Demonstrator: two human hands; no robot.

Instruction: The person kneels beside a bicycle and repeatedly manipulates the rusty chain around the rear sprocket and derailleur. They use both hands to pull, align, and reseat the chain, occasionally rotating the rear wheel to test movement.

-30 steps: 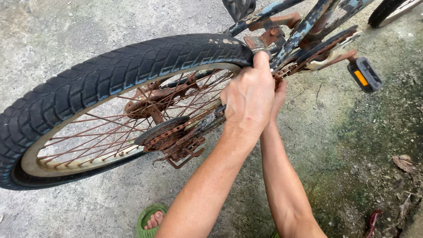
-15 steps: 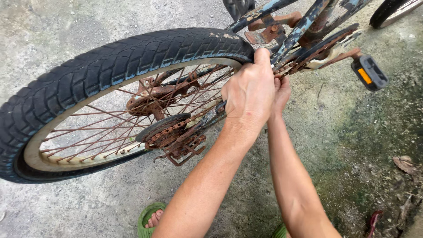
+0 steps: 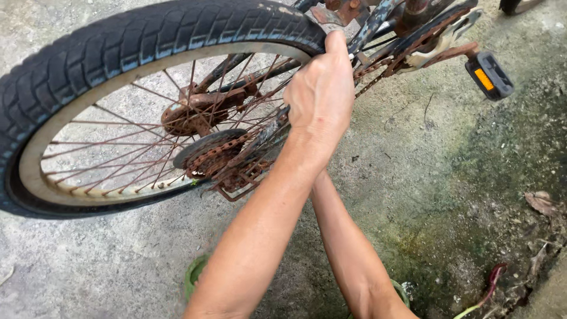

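Stained grey concrete (image 3: 413,195), mossy green to the right of the wheel, lies under an upturned bicycle. At the wheel's upper right edge the left hand (image 3: 322,97) curls around the frame (image 3: 369,26) beside the rusty chain (image 3: 369,71); the right hand is hidden behind it, grip unclear. Black knobbly tyre (image 3: 147,35), pale rim, rusted spokes and sprocket (image 3: 207,156). Right of the wheel a black pedal (image 3: 489,74) shows an orange reflector.

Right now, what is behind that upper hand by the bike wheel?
The left hand covers the other hand completely; only its forearm shows below. Around it appear the rusty chain, frame tubes and the tyre. What the hands grip is hidden.
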